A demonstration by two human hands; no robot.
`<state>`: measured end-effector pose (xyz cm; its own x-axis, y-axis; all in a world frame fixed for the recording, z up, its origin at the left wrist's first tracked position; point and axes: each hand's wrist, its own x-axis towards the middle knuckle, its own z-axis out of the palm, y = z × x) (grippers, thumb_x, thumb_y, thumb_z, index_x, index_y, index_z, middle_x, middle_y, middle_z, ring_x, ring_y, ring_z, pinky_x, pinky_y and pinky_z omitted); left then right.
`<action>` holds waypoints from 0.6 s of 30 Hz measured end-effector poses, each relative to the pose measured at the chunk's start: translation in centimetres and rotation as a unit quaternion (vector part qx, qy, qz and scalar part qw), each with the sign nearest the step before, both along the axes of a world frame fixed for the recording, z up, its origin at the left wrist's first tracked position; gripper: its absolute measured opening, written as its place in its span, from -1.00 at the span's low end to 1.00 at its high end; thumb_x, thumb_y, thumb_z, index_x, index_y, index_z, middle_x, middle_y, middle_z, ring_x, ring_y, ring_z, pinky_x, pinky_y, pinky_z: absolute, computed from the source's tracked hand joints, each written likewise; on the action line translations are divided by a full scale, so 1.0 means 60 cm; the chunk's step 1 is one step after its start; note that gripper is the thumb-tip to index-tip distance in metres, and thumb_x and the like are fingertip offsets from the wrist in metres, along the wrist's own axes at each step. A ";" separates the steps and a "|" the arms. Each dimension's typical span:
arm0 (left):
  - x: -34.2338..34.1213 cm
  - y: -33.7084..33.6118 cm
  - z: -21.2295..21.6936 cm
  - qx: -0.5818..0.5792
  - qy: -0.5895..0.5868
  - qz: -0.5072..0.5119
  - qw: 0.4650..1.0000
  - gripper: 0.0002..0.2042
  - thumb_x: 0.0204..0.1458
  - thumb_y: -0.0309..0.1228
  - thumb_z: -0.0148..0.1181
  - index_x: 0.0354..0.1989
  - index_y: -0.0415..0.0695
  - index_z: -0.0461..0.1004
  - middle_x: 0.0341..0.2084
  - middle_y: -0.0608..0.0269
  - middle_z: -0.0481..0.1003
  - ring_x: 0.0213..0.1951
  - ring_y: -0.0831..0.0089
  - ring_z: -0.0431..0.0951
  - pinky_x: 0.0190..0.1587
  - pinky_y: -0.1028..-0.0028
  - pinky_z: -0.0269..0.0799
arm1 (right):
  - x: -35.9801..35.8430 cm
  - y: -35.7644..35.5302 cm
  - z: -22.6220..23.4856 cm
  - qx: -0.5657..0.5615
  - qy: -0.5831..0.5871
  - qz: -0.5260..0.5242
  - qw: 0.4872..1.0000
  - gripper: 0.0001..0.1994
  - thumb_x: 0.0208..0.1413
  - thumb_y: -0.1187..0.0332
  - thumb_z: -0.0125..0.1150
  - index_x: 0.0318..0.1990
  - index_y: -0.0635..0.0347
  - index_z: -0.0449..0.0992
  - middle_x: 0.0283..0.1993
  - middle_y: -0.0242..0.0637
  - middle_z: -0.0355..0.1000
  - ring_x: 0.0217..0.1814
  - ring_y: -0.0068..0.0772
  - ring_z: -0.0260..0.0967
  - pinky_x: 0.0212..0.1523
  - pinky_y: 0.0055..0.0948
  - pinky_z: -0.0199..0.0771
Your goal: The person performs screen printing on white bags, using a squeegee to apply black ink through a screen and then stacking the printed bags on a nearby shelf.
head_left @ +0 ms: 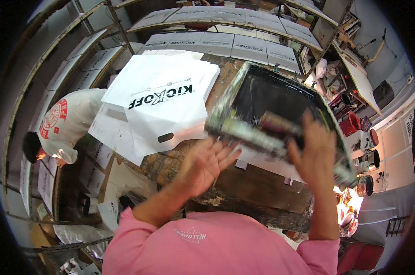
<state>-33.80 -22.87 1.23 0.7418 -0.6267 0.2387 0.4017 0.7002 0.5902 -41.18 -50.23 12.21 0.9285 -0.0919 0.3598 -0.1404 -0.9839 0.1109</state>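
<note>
A screen-printing frame (230, 98) with a dark mesh sits over the worktable, its near edge smeared by motion. Inside it lies a blurred reddish-brown block (281, 123) that looks like a squeegee. My left hand (206, 165) is open, palm up and fingers spread, just by the near left corner of the frame; whether it touches cannot be made out. Over the right part of the frame is my right hand (313, 149), blurred, thumb and fingers apart beside the squeegee. A stack of white printed bags (171, 73) lies left of the frame, the top one askew with a handle cut-out.
The worn wooden table (171, 165) runs beneath. Racks of printed white sheets (248, 48) stand behind and to the left. Another person (72, 119) bends at the left rack. Tins and containers (364, 185) crowd the right side, near a bright glow.
</note>
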 end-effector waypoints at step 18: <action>-0.053 0.046 -0.229 0.336 0.271 0.048 0.901 0.11 0.11 0.59 -0.33 0.26 -0.45 0.20 0.08 -0.32 0.49 0.14 -0.12 0.56 0.26 -0.05 0.46 | 0.098 -0.079 -0.356 0.169 0.034 0.112 0.979 -0.59 -0.02 0.17 0.50 -0.08 0.12 0.51 -0.18 -0.23 0.40 -0.08 -0.09 0.40 -0.15 -0.14 0.52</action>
<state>-36.98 -20.09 -12.49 0.6939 -0.4215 -0.5838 0.7148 0.3048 0.6294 -35.32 -54.97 -9.16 0.9596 0.0146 0.2811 0.0804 -0.9713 -0.2238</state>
